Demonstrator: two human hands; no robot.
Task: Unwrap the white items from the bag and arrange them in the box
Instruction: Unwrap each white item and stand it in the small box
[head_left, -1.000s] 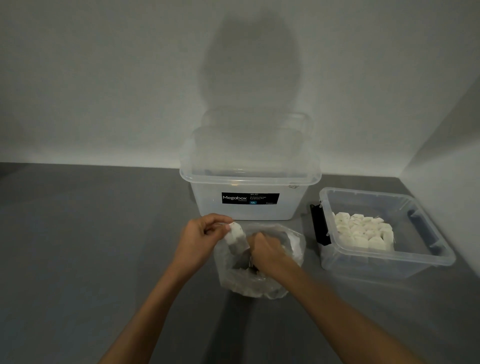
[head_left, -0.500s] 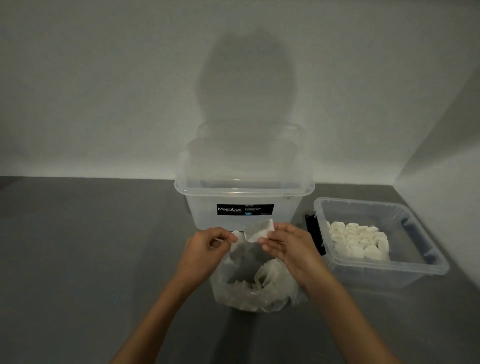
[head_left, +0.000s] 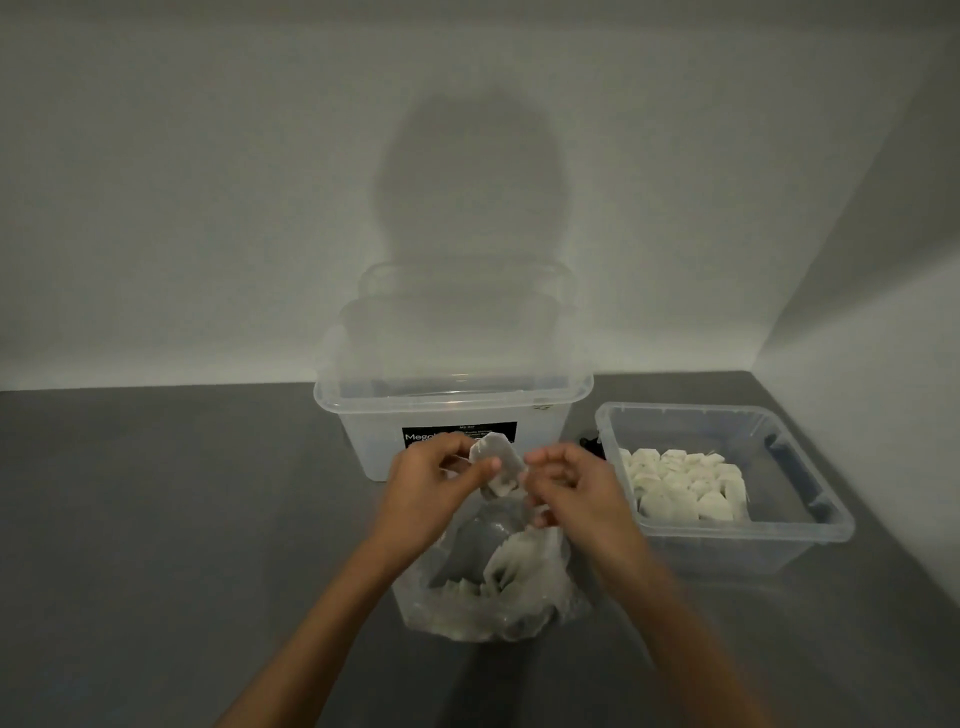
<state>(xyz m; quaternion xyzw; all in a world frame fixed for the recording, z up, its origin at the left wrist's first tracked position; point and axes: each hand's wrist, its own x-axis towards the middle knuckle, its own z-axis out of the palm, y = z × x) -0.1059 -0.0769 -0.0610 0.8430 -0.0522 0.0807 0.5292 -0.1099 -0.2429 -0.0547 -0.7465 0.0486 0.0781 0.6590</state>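
Note:
A clear plastic bag with several wrapped white items lies on the grey surface in front of me. Above its mouth, my left hand and my right hand both pinch one small white item in a translucent wrapper, left on its left side, right at its lower right edge. To the right stands a low clear box with several unwrapped white items packed in its left half.
A tall clear Megabox tub with a clear lid leaning behind it stands just beyond my hands. Walls close the back and the right side. Bare grey surface stretches to the left.
My right hand came out of the bag and joined my left hand on the white item. Both hands then shifted slightly with the item held between them above the bag.

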